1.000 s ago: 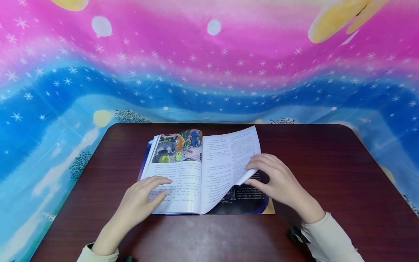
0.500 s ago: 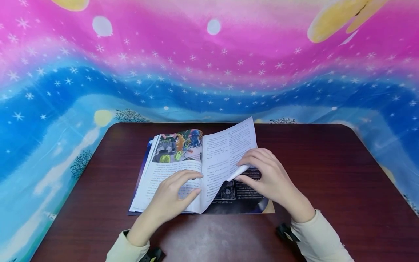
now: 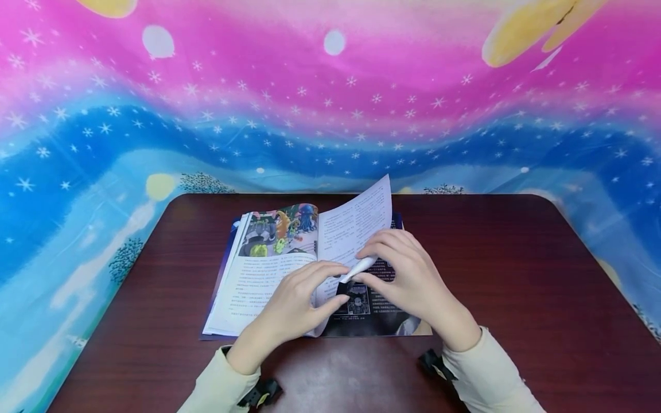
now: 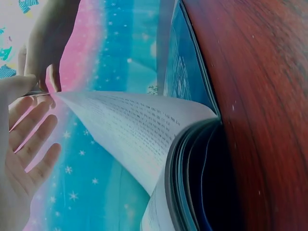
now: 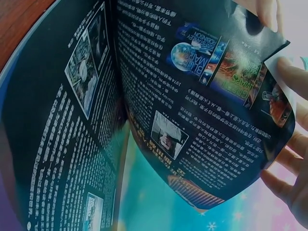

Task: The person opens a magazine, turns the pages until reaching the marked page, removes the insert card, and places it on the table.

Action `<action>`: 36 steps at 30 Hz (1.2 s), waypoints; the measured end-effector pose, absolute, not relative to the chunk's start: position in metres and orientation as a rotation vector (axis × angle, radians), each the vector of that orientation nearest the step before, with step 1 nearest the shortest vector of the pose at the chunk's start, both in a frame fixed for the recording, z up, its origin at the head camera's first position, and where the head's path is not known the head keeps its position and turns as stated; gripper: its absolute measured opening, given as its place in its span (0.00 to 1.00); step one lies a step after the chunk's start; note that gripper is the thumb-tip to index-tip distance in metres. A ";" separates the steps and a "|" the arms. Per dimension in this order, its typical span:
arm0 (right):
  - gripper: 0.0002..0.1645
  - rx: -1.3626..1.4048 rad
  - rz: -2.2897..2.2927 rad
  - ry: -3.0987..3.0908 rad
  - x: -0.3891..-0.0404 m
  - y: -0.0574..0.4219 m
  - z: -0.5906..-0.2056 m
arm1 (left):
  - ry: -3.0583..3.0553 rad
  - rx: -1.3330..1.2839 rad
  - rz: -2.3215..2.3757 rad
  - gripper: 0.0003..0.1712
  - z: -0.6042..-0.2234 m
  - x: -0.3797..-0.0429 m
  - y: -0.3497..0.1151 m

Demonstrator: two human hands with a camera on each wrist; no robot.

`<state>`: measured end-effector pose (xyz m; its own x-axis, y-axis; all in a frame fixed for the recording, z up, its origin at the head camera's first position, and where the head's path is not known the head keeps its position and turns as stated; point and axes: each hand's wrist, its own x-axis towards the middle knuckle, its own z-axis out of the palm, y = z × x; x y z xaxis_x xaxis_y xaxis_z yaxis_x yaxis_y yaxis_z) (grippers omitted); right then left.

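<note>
A magazine [image 3: 273, 292] lies spread on the table, with a colour picture and print on its left page. My right hand [image 3: 408, 269] pinches the lifted right page [image 3: 356, 223], whose near edge curls into a white roll. In the right wrist view, the underside of that page [image 5: 192, 110] is dark with small pictures, and the right fingers [image 5: 284, 187] are at its edge. My left hand [image 3: 294, 298] is over the middle of the magazine, its index fingertip right at the curled corner and its thumb apart below. The left wrist view shows the page [image 4: 130, 115] rising toward both hands.
The magazine rests on a dark red wooden table [image 3: 516, 258] with rounded far corners. Behind it hangs a pink and blue cloth [image 3: 258, 103] with snowflakes. A dark strap device [image 3: 436, 364] is at the right cuff, another [image 3: 260, 393] at the left.
My right hand has moved left, drawing the page over and raising its far corner. My left hand has moved right, from the left page to the curled corner.
</note>
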<state>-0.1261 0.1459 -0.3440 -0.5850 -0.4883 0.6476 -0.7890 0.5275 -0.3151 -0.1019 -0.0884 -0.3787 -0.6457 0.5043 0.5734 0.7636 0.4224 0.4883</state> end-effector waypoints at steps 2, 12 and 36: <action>0.21 1.038 0.822 -2.287 -0.126 0.145 -0.344 | -2.337 -1.086 -1.067 0.23 -0.379 -0.102 -0.086; 0.23 1.023 0.805 -2.306 -0.122 0.144 -0.342 | -2.316 -1.045 -1.046 0.26 -0.378 -0.102 -0.082; 0.31 0.981 0.674 -2.437 -0.111 0.174 -0.362 | -2.456 -0.656 -0.944 0.32 -0.390 -0.091 -0.137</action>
